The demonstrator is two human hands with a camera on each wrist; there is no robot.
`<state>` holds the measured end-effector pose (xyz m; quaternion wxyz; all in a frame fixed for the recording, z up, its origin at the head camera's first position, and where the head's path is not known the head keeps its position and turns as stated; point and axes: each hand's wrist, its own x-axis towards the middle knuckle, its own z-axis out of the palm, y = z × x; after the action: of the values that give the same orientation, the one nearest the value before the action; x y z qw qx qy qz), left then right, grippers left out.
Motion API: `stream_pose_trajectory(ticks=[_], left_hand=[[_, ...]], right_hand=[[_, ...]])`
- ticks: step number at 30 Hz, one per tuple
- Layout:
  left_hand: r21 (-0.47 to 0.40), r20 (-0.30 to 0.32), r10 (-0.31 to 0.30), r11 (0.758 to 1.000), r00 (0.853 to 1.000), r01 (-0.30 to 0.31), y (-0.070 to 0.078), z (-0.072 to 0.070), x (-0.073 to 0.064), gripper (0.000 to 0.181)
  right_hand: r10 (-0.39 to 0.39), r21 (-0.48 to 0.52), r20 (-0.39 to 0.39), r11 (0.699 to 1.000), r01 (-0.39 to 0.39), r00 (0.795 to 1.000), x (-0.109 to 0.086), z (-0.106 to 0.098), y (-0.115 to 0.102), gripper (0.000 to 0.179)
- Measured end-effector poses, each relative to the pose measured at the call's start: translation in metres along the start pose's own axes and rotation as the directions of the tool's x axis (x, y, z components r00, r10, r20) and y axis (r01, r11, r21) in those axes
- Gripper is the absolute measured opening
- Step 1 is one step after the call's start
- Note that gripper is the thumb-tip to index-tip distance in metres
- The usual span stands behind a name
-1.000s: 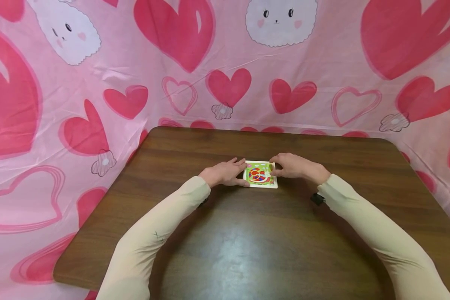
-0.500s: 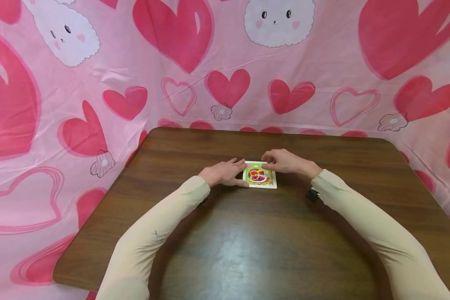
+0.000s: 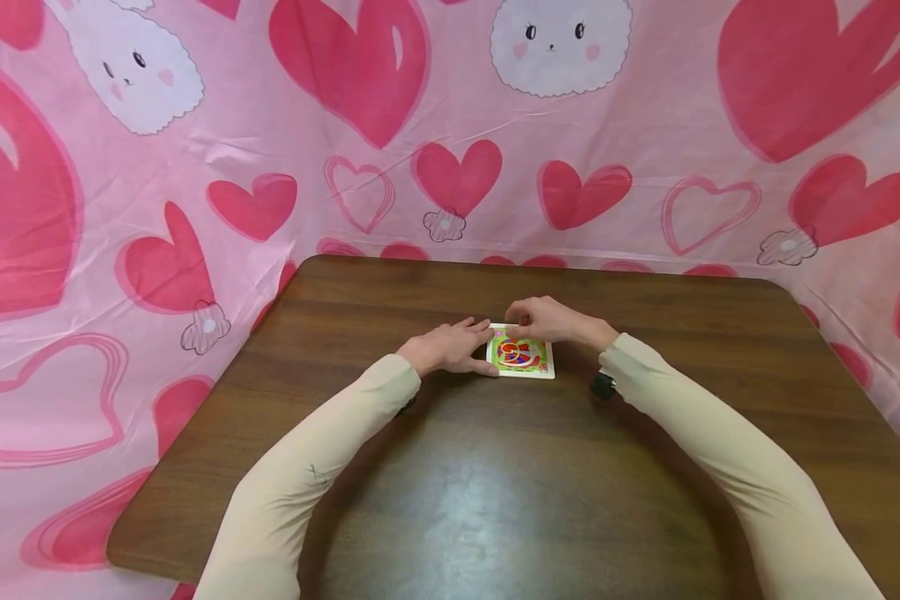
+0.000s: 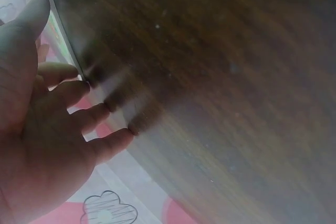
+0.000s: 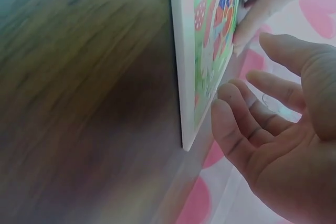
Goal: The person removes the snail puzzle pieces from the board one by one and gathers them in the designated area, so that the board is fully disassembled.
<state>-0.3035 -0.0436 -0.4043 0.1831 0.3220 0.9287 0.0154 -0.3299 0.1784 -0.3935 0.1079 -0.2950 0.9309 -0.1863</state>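
A small square picture board [image 3: 534,364] with a white border lies on the wooden table. Its green picture carries a red, blue and white snail-like figure. My left hand [image 3: 448,347] rests at the board's left side, fingers spread and thumb near the close left corner. In the left wrist view, the fingertips [image 4: 122,139] reach down to the tabletop. Over the board's far edge hovers my right hand [image 3: 553,320], covering the far right part. The right wrist view shows its bent fingers [image 5: 227,129] and thumb apart, with nothing between them, beside the board's white rim [image 5: 184,72].
The brown tabletop [image 3: 450,500] stretches around the board on all sides. Pink cloth [image 3: 390,192] printed with hearts and white animal faces hangs behind the table and at both sides. A small black device [image 3: 602,385] sits under the right wrist.
My right hand has moved left along the board's far edge, from its right corner toward the middle. The left hand and the board have stayed in place.
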Motion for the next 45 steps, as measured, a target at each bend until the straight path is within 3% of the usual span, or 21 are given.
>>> stream_pose_trajectory(ticks=[18,30,36,45], left_hand=[[0.013,-0.017,0.013,1.000,1.000,-0.013,-0.003,0.000,-0.002,0.093],[0.027,-0.014,0.014,1.000,1.000,-0.014,-0.001,-0.002,-0.001,0.092],[0.026,-0.015,0.016,1.000,1.000,-0.016,-0.001,-0.002,-0.001,0.092],[0.030,-0.024,0.014,0.999,1.000,-0.013,0.002,0.000,0.001,0.092]], right_hand=[[-0.001,0.004,0.093,1.000,0.001,0.996,0.013,0.008,-0.008,0.040],[-0.010,-0.022,0.060,1.000,0.012,0.998,0.010,0.010,-0.013,0.038],[-0.012,-0.021,0.081,1.000,0.014,0.997,0.008,0.011,-0.016,0.038],[0.029,-0.004,0.080,1.000,-0.028,0.996,0.008,0.012,-0.013,0.034]])
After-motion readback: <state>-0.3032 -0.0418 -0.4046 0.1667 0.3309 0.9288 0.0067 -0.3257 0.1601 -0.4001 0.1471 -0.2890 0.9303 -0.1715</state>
